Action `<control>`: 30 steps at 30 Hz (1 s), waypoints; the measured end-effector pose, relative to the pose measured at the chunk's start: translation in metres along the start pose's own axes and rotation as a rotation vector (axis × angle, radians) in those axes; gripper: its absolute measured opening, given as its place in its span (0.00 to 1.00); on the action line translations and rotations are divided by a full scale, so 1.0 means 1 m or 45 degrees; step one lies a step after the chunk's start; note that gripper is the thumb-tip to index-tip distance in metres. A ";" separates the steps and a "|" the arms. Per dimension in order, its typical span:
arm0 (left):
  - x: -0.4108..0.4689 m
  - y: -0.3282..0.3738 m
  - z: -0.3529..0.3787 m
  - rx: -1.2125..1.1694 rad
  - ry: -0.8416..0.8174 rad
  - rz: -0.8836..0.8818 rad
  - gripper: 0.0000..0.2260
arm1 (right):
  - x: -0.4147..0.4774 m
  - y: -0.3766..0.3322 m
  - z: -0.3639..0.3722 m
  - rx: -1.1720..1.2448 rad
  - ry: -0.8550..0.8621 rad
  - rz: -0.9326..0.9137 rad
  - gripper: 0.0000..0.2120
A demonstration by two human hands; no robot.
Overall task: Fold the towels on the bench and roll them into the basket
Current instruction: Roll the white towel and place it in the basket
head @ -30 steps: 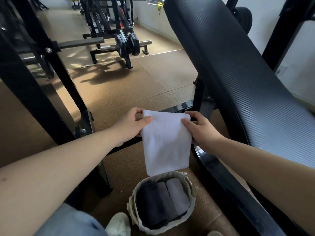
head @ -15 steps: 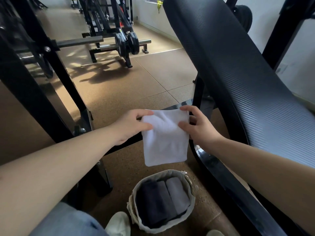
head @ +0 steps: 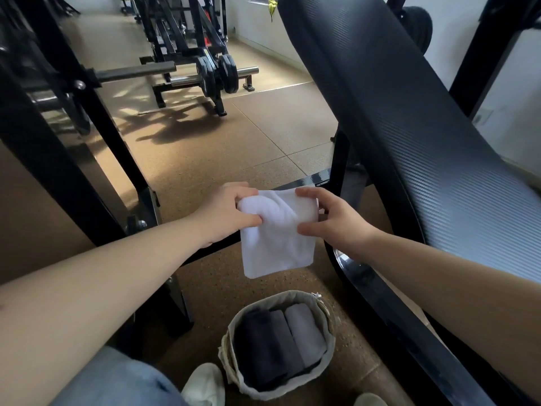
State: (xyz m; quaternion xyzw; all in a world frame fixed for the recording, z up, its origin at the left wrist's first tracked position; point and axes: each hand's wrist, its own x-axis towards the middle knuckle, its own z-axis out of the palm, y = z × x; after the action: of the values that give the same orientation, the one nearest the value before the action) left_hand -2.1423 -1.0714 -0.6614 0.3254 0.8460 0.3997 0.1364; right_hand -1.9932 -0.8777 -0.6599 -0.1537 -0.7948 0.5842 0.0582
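Both hands pinch a white towel (head: 278,238) in the air above the basket (head: 231,341), the left hand (head: 225,213) curling its top edge, the right hand (head: 330,219) gripping its right side.

Soft white cloth towel (head: 278,244); ribbed matt bench pad (head: 409,127); fabric basket (head: 329,320).

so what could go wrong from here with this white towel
1. The white towel is held in mid-air between the left hand and right hand, partly rolled at the top with its lower part hanging loose. The roll may come out slack or lopsided.
2. The basket looks nearly filled by three rolled towels, so squeezing this one in could undo the roll.
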 end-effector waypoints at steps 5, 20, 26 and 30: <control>0.002 -0.003 -0.001 0.244 -0.030 0.126 0.29 | 0.000 0.006 0.001 -0.286 -0.029 0.007 0.43; -0.007 -0.003 0.003 0.259 -0.001 0.105 0.17 | 0.003 0.011 0.001 -0.301 0.150 -0.066 0.28; -0.002 -0.005 -0.003 -0.019 0.030 -0.049 0.13 | 0.004 0.004 -0.005 0.310 -0.051 0.077 0.23; -0.002 -0.009 -0.001 -0.227 0.027 -0.144 0.13 | 0.001 0.001 -0.005 0.653 -0.181 0.172 0.25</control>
State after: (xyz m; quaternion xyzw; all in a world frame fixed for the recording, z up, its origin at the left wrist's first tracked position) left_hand -2.1457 -1.0774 -0.6678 0.2593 0.8256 0.4684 0.1783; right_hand -1.9922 -0.8728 -0.6597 -0.1454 -0.6109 0.7782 0.0002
